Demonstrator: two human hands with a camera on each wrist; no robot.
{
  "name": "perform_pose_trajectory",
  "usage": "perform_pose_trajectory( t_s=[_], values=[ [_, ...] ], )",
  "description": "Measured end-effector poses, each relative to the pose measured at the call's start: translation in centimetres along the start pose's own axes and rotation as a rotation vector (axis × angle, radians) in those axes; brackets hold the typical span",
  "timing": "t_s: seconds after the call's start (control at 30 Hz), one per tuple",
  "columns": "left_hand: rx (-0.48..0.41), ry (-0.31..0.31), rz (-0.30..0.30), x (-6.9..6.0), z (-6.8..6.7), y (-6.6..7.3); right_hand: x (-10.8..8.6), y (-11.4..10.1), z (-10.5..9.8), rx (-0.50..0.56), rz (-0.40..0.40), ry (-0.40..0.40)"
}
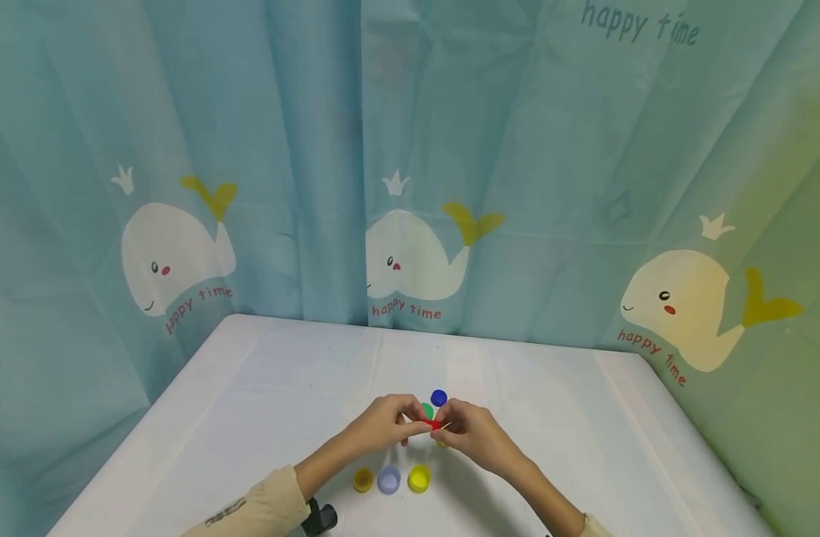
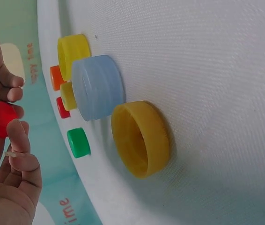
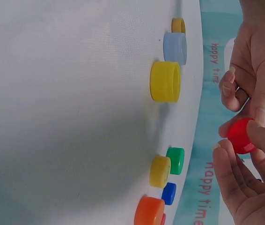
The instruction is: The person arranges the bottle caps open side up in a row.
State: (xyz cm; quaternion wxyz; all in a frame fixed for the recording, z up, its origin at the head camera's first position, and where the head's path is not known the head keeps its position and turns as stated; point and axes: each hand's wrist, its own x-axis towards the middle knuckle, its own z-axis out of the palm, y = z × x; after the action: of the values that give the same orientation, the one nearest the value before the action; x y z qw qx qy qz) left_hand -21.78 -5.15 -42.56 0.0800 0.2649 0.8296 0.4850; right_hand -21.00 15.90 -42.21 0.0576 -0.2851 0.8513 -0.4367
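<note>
Both hands meet above the table, holding a red bottle cap [image 3: 241,136] between them. My left hand [image 1: 383,426] pinches one side of it with thumb and finger. From the other side, my right hand [image 1: 477,436] pinches the same cap. Below the hands, a row of larger caps rests on the table: an ochre cap [image 2: 142,140], a pale blue cap [image 2: 97,88] and a yellow cap [image 3: 165,81]. Beyond them lie a green cap [image 3: 175,161], a small yellow cap [image 3: 159,172], a blue cap [image 1: 439,397] and an orange cap [image 3: 149,211].
The white-covered table [image 1: 282,388] ends at a blue curtain [image 1: 316,186] printed with whales. Another red cap [image 2: 62,108] lies among the far caps. A black object [image 1: 319,518] shows beside the left wrist.
</note>
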Motion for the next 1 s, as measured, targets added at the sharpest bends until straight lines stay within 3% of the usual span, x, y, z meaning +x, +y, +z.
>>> perform_pose_trajectory(
  t_s=[0.47,0.77,1.0],
  values=[
    [0.013,-0.016,0.027,-0.1,0.4,0.6,-0.8,-0.1,-0.6,0.052,-0.034,-0.019],
    [0.062,-0.098,0.03,-0.3,0.9,0.7,-1.4,0.3,-0.8,-0.113,-0.078,-0.085],
    [0.155,-0.146,0.08,-0.3,1.3,0.3,-1.8,0.5,-0.6,-0.178,-0.042,-0.125]
  ],
)
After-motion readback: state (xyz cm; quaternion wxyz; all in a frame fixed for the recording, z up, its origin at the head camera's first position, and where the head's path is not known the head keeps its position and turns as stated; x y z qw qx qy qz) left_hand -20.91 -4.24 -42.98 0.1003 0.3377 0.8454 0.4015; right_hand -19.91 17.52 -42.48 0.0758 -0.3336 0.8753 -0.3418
